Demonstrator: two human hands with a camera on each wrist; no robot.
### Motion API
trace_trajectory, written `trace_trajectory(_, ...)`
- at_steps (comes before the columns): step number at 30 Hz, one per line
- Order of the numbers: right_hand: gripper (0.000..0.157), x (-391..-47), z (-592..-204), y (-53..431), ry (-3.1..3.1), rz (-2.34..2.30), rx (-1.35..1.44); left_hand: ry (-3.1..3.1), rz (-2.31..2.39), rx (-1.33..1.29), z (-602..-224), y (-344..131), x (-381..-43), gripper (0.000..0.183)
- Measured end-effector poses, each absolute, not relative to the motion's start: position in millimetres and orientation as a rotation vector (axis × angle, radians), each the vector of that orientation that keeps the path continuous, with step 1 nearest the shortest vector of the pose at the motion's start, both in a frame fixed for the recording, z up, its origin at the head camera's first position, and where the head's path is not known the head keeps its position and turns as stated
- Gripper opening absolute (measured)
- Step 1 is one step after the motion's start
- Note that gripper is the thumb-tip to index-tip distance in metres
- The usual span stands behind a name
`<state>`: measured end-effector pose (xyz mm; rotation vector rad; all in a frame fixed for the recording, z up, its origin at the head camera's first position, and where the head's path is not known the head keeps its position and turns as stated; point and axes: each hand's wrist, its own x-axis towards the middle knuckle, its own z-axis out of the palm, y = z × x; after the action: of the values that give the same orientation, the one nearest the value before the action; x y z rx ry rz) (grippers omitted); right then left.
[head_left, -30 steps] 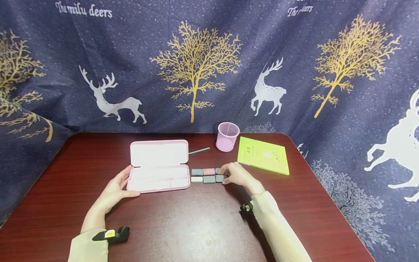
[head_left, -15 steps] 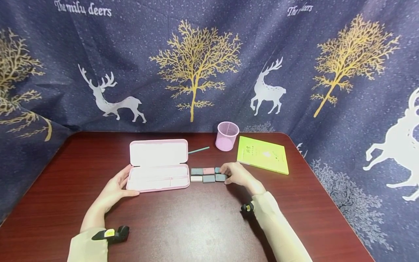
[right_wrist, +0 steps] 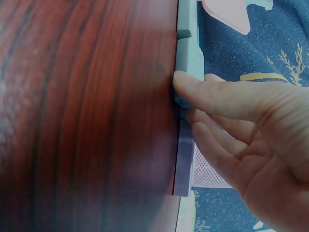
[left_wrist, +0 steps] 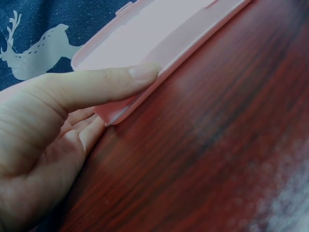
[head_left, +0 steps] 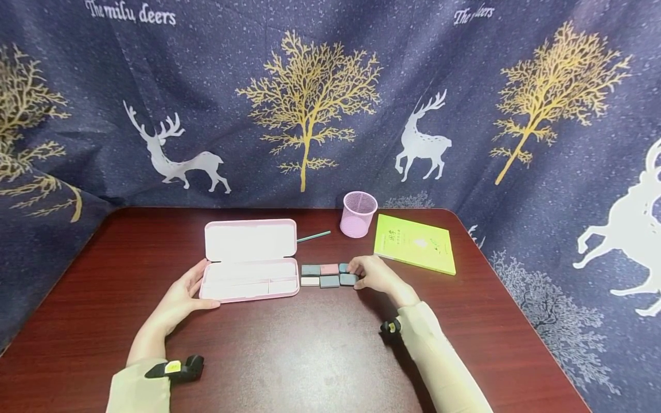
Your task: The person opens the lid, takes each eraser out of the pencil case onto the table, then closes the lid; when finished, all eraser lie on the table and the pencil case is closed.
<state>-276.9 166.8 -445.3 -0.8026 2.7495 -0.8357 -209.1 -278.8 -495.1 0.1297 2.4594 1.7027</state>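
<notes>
An open pink pencil case (head_left: 250, 298) lies on the table at the left, its lid tipped back. My left hand (head_left: 181, 292) grips the case's left end, thumb (left_wrist: 142, 72) over the front rim and fingers behind the corner. Right of the case, several erasers lie in two rows, among them a pink eraser (head_left: 329, 269), a white eraser (head_left: 310, 281) and a grey eraser (head_left: 329, 281). My right hand (head_left: 377, 275) pinches at the right end of the rows, thumb against the dark end eraser (head_left: 348, 279). Its fingers partly cover a blue eraser (head_left: 343, 268).
A pink mesh pen cup (head_left: 357, 221) stands at the back, with a yellow-green book (head_left: 415, 244) to its right. A thin green pencil-like stick (head_left: 314, 236) lies behind the erasers. In the right wrist view a dark purplish block (right_wrist: 183, 159) shows under the fingers.
My right fingertips have shifted slightly right, showing more of the dark end eraser. The left hand and pencil case have stayed in place.
</notes>
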Motion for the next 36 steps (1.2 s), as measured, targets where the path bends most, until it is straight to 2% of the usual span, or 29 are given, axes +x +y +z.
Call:
trace_trajectory(10,0.031,-277.1,-445.9,166.8,2.717,-0.875,-0.770,2.462,1.699,0.128,-495.1,-278.7,-209.1,0.114)
trace_trajectory(18,0.029,-283.2,-453.4,174.4,2.679,-0.961,-0.892,2.463,1.695,0.127,-493.1,-278.0,-208.7,0.113)
trace_trajectory(26,0.030,-279.8,-446.8,169.0,2.687,-0.907,-0.769,2.450,1.708,0.125,-492.8,-278.0,-208.7,0.113)
trace_trajectory(36,0.030,-279.0,-444.6,168.7,2.698,-0.876,-0.797,2.445,1.722,0.126,-495.3,-278.7,-209.8,0.113)
